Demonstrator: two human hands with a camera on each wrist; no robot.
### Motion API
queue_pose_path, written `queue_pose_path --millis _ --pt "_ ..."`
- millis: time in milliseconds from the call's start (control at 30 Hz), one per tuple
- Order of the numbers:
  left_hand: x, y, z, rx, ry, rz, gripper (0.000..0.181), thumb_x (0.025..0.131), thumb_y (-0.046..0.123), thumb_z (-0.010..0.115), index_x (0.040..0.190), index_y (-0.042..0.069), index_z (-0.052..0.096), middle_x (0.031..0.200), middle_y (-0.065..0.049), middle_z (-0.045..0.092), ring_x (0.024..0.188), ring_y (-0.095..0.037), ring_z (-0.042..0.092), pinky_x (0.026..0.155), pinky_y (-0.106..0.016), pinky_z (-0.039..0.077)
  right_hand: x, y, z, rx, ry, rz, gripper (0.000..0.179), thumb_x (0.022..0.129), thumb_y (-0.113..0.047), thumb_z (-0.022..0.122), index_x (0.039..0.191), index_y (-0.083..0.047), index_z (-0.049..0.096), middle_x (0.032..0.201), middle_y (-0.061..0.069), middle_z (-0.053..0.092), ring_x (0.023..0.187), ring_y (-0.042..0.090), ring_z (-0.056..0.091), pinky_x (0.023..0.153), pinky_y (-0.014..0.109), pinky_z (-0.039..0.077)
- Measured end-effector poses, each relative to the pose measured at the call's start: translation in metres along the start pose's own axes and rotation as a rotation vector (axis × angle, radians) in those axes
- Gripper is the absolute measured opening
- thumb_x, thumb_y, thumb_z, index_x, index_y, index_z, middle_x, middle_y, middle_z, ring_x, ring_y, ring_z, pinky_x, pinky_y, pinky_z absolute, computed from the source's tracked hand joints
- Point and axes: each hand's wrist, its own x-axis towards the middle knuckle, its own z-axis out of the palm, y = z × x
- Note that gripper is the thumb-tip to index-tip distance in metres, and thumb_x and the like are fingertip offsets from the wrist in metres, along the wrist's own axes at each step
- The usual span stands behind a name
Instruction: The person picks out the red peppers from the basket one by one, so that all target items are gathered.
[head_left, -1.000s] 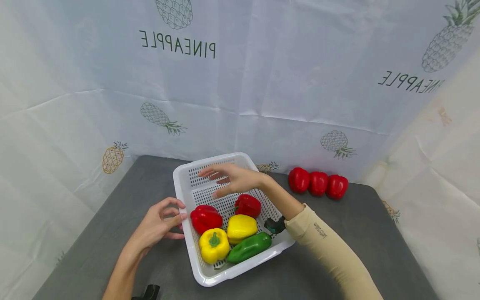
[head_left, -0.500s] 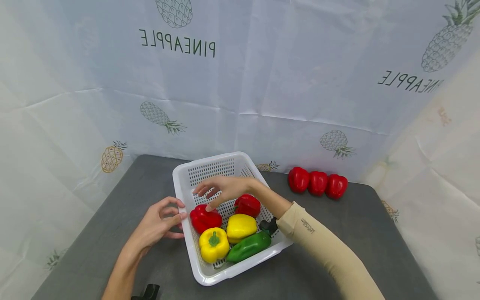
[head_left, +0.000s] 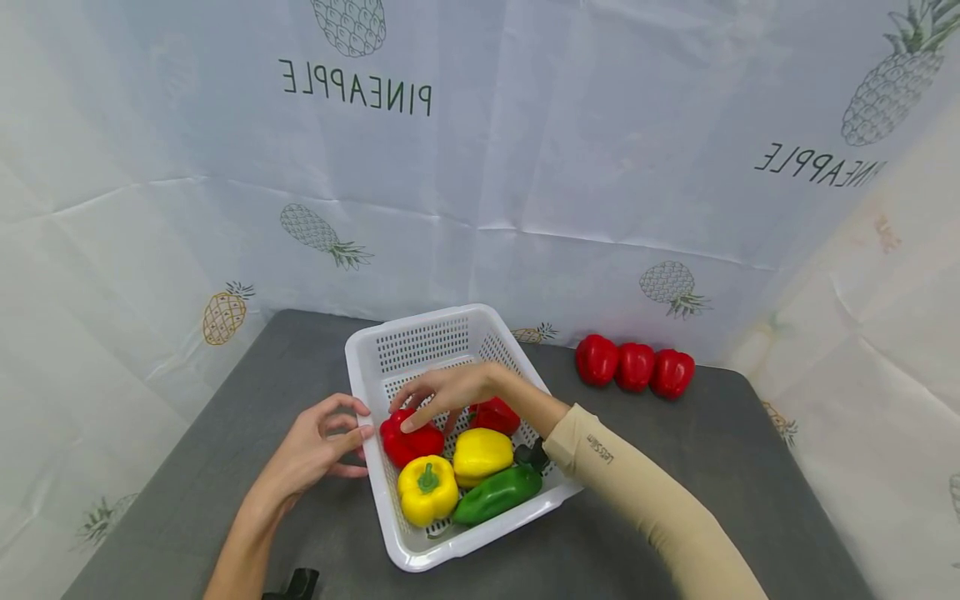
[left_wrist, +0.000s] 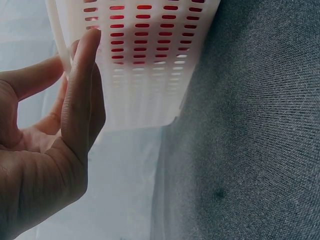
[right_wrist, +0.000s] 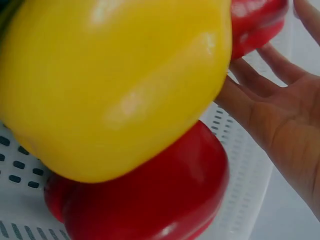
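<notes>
A white slotted basket (head_left: 487, 532) stands on the dark table, and my left hand (head_left: 322, 446) pinches its left rim between thumb and fingers. Inside, my right hand (head_left: 453, 390) reaches over a red bell pepper (head_left: 411, 447), fingers spread along its far side and thumb over its top. In the right wrist view, the fingers are right at this red pepper (right_wrist: 255, 22), with the thumb slightly apart from it. Beside it lie another red bell pepper (head_left: 497, 417), a yellow one (head_left: 483, 457), a yellow one with a green stem (head_left: 427, 492) and a long green pepper (head_left: 498, 495).
Three red bell peppers (head_left: 636, 367) stand in a row at the table's back right. A pale curtain (head_left: 480, 167) printed with pineapples hangs behind the table (head_left: 637, 508). Red shows through the basket's side slots in the left wrist view.
My right hand has moved down and slightly toward me, from above the basket to the left red bell pepper. The left hand and basket have stayed put.
</notes>
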Motion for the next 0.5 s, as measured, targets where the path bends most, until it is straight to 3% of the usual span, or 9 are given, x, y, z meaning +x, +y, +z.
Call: queue_pose_path --millis 267,500 --pt "-0.0003 0.0008 0.0002 -0.007 -0.010 0.014 0.049 0.101 0.016 0.077 0.138 -0.002 0.051 0.104 -0.014 0.074 0.083 -0.026 0.074 0.072 -0.050 0.071 0.0045 0.0048 0.0051 0.047 0.014 0.043 0.058 0.098 -0.036 0.076 0.151 -0.020 0.057 0.141 0.003 0.066 0.118 0.019 0.072 0.094 0.039 0.070" --pt "0.0002 0.0016 -0.0006 -0.018 -0.008 0.021 0.048 0.102 0.014 0.076 0.138 -0.003 0.050 0.102 -0.014 0.074 0.083 -0.027 0.074 0.073 -0.052 0.070 0.0040 0.0038 0.0055 -0.012 0.042 0.019 0.069 0.095 -0.032 0.080 0.156 -0.016 0.052 0.147 0.007 0.063 0.117 0.017 0.070 0.097 0.033 0.067"
